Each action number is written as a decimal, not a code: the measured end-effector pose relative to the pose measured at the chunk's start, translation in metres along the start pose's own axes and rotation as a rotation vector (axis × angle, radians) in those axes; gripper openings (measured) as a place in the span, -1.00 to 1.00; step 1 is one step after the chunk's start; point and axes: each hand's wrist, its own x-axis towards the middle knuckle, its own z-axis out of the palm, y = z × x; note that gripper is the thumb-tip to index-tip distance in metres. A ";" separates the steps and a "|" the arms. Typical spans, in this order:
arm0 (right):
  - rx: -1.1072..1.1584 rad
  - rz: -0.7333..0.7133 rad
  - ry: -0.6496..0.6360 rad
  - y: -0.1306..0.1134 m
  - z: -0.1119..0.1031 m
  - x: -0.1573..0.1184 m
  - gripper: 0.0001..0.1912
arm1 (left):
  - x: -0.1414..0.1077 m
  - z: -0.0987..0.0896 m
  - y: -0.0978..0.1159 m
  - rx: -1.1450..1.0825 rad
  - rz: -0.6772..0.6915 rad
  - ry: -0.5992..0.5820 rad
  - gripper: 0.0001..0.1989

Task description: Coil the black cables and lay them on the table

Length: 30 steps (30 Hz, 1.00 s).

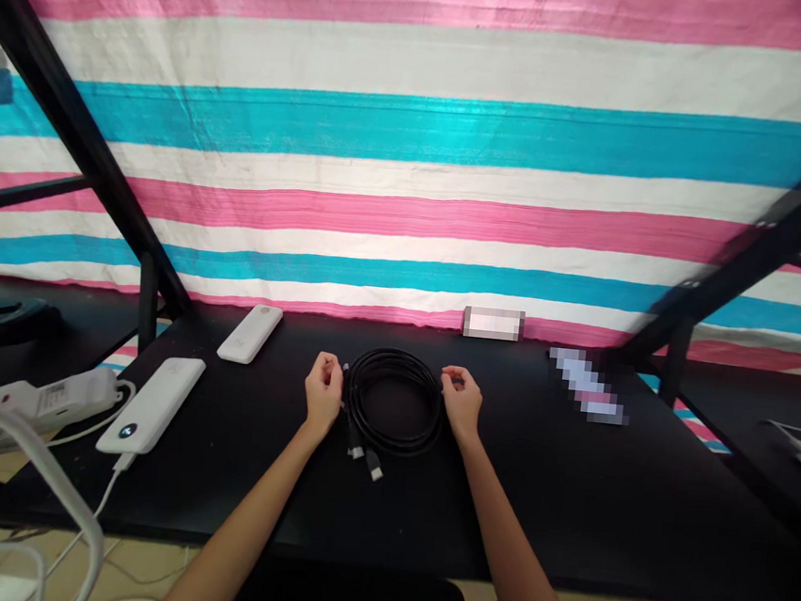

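Observation:
A coiled black cable (355, 400) lies flat on the black table between my two hands. Its USB plug (375, 468) sticks out at the near side, beside another plug end (356, 451). My left hand (324, 392) rests at the coil's left edge, fingers curled closed. At the right edge, my right hand (461, 403) is loosely closed, its fingertips against or very near the outer loops. I see nothing inside either hand. Whether the fingertips touch the cable is hard to tell.
To the left lie two white power banks, a nearer one (153, 406) with a cable plugged in and a farther one (250, 333). A white power strip (43, 405) and cords sit at far left. Blurred items (494, 324) stand at back and right (587, 385). Black frame bars (90, 138) flank the table (600, 509).

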 end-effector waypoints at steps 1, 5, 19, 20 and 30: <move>-0.001 -0.002 -0.001 0.000 0.000 0.000 -0.81 | -0.002 -0.002 0.007 0.043 0.053 0.004 -0.75; -0.013 -0.008 -0.004 0.001 0.000 0.001 -0.80 | -0.020 -0.001 0.050 0.237 0.298 -0.120 -0.86; -0.114 -0.003 -0.027 -0.006 -0.003 0.001 -0.79 | -0.058 0.026 0.068 0.708 0.519 -0.785 -0.74; -0.114 -0.006 -0.029 -0.005 -0.003 0.001 -0.79 | -0.056 0.023 0.070 0.696 0.520 -0.787 -0.74; -0.144 0.011 -0.024 -0.010 -0.001 -0.001 -0.77 | -0.032 -0.002 0.076 0.481 0.585 -0.745 -0.76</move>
